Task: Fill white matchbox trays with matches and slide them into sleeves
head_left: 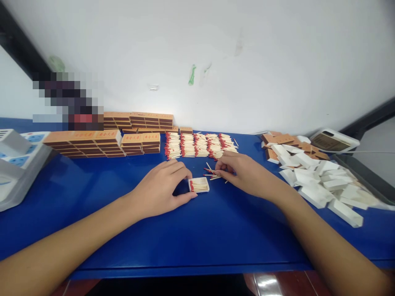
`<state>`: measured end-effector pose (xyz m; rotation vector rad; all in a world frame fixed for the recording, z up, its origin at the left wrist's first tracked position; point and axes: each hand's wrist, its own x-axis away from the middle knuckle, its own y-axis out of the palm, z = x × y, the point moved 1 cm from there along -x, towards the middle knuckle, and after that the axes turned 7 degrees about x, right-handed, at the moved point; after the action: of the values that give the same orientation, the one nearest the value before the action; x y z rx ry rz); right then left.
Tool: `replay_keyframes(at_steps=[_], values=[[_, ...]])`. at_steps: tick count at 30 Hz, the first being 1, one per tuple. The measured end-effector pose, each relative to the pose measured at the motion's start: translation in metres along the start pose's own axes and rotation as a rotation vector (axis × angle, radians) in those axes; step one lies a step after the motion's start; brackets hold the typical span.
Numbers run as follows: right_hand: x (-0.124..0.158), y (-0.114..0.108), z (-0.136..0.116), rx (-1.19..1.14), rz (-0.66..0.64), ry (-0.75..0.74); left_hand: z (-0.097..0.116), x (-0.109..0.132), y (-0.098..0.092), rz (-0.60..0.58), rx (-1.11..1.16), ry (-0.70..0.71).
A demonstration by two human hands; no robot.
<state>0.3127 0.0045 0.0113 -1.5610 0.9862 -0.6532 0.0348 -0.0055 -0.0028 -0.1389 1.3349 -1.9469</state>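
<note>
A small white matchbox tray [203, 189] lies on the blue table with red-tipped matches [195, 184] inside, their heads toward its left end. My left hand [163, 185] grips that end between thumb and fingers. Just right of the tray, my right hand [239, 170] has its fingers pinched on several loose matches [210, 172]; how many they hold is hidden. Behind both hands, red-tipped matches [201, 144] lie in several neat rows.
Closed orange matchboxes [105, 139] are stacked at the back left, beside a white and blue plastic object [18, 172]. Empty white trays [317, 176] and orange sleeves [285, 141] are heaped at the right, near a white device [333, 139]. A white wall [247, 65] stands behind.
</note>
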Motion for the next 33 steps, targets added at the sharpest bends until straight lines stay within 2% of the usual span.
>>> replay_keyframes(at_steps=[3, 7, 13, 17, 20, 22, 29, 33], values=[[0.001, -0.005, -0.005, -0.01, 0.046, -0.031, -0.001, 0.0, 0.001, 0.004, -0.01, -0.002], [0.005, -0.008, -0.023, -0.093, 0.107, -0.073, -0.001, 0.0, 0.002, 0.014, -0.004, -0.006], [0.008, 0.004, -0.047, -0.1, 0.024, -0.156, -0.001, 0.0, 0.002, 0.023, 0.003, 0.018], [0.009, 0.002, -0.04, -0.106, 0.059, -0.162, 0.0, 0.0, 0.002, 0.015, 0.007, 0.019], [0.008, -0.006, -0.026, -0.066, 0.142, -0.111, 0.0, 0.0, 0.002, 0.012, 0.016, 0.011], [0.006, -0.01, -0.015, -0.008, 0.151, -0.062, 0.0, 0.0, 0.002, 0.014, 0.018, 0.013], [0.001, -0.002, 0.003, 0.027, -0.035, 0.022, 0.0, 0.0, 0.001, 0.009, 0.005, 0.022], [0.003, 0.0, 0.003, -0.001, -0.057, 0.012, 0.0, 0.0, 0.001, 0.019, -0.001, 0.023]])
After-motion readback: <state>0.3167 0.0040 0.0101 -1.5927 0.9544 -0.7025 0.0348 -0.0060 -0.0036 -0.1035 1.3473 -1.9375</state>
